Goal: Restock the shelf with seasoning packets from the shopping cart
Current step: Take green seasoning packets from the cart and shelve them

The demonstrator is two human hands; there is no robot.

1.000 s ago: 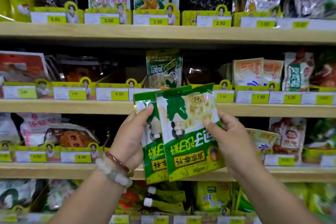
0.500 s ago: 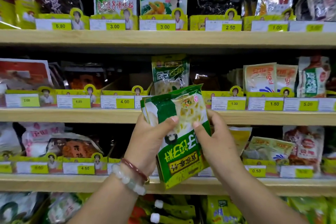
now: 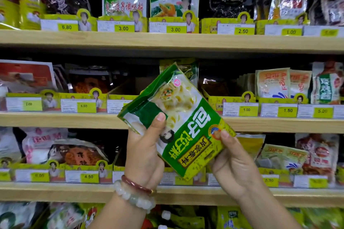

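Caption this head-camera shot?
Both hands, left and right, hold green seasoning packets upside down, tilted, before stocked shelves.

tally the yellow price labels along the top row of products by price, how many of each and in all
6.80 label: 1
3.00 labels: 2
2.50 label: 1
1.00 label: 1
blurred label, price unreadable: 1
Total: 6

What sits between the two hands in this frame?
In the head view, the green seasoning packets, upside down and tilted, span the gap; the left hand and right hand each grip an edge.
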